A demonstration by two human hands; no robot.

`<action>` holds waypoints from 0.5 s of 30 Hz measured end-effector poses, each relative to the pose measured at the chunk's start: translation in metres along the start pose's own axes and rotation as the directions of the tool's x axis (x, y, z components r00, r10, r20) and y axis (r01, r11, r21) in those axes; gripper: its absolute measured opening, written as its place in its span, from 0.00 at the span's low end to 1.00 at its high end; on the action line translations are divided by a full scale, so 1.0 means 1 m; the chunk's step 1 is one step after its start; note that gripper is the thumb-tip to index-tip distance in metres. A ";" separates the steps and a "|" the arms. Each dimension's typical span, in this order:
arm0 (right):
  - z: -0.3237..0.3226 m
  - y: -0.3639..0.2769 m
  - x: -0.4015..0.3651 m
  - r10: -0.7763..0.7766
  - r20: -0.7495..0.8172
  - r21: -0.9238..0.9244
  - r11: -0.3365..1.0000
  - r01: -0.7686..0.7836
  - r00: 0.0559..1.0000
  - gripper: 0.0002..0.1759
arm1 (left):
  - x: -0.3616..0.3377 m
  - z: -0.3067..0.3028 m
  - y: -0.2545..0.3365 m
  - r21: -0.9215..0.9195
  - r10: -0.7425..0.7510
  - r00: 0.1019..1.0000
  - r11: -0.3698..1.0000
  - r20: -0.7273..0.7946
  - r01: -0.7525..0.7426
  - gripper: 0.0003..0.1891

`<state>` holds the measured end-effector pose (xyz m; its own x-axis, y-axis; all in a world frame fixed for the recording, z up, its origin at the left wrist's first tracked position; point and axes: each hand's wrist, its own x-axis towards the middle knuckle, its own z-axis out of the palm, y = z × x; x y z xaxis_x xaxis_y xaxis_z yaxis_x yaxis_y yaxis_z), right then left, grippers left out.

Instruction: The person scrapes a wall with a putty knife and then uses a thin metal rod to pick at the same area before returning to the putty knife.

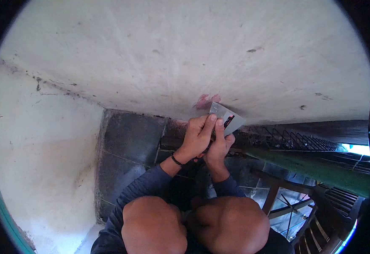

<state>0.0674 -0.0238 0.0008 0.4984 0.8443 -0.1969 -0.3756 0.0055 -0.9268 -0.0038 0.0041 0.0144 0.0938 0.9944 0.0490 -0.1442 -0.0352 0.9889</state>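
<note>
A putty knife (234, 125) with a flat grey blade and a black-and-red mark is held between both hands, close to the wall (168, 63). My left hand (198, 134) has its thumb pressed on the blade near its left corner. Closed around the lower part, my right hand (219, 147) keeps its thumb on the blade's face. The handle end is mostly hidden by the hands. Just beyond the blade's upper corner, a reddish smear (207, 101) marks the whitish wall.
My bent knees (153, 226) are at the bottom. Dark floor tiles (130, 132) lie to the left, below the wall corner. At right are a green bar (307, 169), a black wire rack (297, 140) and a slatted wooden chair (324, 220).
</note>
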 end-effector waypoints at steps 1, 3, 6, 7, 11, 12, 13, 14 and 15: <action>0.000 -0.002 -0.002 0.003 -0.006 -0.011 1.000 -0.004 1.000 0.12 | 0.001 -0.001 0.001 0.031 0.007 1.000 0.999 0.005 -0.007 0.18; 0.003 -0.010 -0.004 0.006 -0.021 -0.027 1.000 -0.007 1.000 0.12 | -0.001 -0.002 0.004 0.052 0.003 1.000 0.999 0.021 -0.004 0.18; 0.004 -0.010 -0.002 -0.004 0.006 -0.018 1.000 0.004 1.000 0.12 | 0.002 -0.002 0.008 0.027 -0.012 0.999 1.000 0.039 0.011 0.19; 0.006 -0.011 -0.002 -0.027 0.015 -0.019 0.999 0.028 1.000 0.12 | 0.002 -0.002 0.009 0.023 -0.021 0.999 1.000 0.042 0.020 0.19; 0.007 -0.016 -0.001 -0.081 0.040 -0.037 0.996 0.083 0.996 0.12 | 0.004 -0.003 0.017 -0.031 -0.018 0.998 0.999 0.064 0.020 0.19; 0.008 -0.017 -0.001 -0.089 0.050 -0.040 0.995 0.091 0.995 0.12 | 0.004 -0.002 0.018 -0.015 -0.015 0.998 1.000 0.060 0.016 0.19; 0.008 -0.016 0.001 -0.089 0.056 -0.045 0.995 0.092 0.994 0.12 | 0.004 -0.002 0.017 0.001 -0.008 0.998 1.000 0.054 0.008 0.19; 0.005 -0.014 0.002 -0.091 0.064 -0.050 0.994 0.094 0.994 0.11 | 0.005 -0.002 0.017 0.016 0.001 0.999 1.000 0.048 -0.002 0.19; 0.003 -0.011 0.002 -0.092 0.072 -0.056 0.994 0.096 0.993 0.11 | 0.003 -0.003 0.012 0.028 -0.010 0.999 1.000 0.054 0.009 0.19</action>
<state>0.0703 -0.0205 0.0111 0.4735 0.8764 -0.0878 -0.2820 0.0564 -0.9578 -0.0085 0.0072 0.0264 0.1480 0.9879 0.0461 -0.1160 -0.0290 0.9928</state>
